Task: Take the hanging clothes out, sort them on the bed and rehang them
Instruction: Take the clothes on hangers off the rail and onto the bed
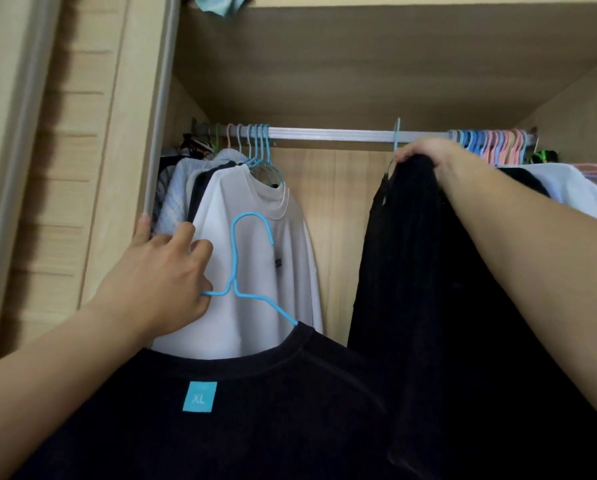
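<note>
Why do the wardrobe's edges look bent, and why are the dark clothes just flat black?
Head view: the wide-angle lens bows the door frame and stretches both forearms at the edges. Dim, soft light leaves the black shirt and the dark garment without fold detail, while the white sweatshirt stays readable. Slight overall softness, no glare.

Head view, close, facing wardrobe (324, 64)

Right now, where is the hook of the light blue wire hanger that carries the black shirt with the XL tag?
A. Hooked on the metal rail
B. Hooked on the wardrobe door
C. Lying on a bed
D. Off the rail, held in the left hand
D: the light blue wire hanger hangs free below the metal rail, its shoulder gripped by the left hand.
</note>
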Action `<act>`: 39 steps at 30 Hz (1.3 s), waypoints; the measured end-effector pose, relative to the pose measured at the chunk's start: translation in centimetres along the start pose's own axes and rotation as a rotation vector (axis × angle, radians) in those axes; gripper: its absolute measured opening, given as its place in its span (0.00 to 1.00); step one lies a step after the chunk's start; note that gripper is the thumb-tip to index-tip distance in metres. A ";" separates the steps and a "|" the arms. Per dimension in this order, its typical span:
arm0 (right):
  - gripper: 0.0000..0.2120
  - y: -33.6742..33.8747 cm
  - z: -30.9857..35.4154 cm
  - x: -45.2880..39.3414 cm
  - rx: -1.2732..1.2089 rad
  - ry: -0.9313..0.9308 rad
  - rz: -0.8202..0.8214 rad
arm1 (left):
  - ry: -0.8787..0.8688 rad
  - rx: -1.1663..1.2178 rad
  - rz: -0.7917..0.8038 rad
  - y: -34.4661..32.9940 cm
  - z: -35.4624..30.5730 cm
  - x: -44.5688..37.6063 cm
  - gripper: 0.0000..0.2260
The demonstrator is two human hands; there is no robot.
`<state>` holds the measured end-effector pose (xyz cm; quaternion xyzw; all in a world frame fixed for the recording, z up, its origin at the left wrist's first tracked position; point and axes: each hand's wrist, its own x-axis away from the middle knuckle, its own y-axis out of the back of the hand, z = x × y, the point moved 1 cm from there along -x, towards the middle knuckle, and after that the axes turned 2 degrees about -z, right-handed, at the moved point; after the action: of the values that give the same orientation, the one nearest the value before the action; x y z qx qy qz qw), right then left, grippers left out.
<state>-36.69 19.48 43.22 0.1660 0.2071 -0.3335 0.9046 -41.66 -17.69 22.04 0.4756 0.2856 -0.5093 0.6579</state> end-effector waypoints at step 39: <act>0.12 11.6 -7.1 42.6 -0.408 0.348 0.371 | 1.278 1.320 0.743 26.2 -4.1 18.1 0.12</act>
<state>-1.32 8.19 18.33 0.0708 0.3872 -0.0812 0.9157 -10.73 -20.41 13.67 0.9915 0.0787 0.0248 0.1010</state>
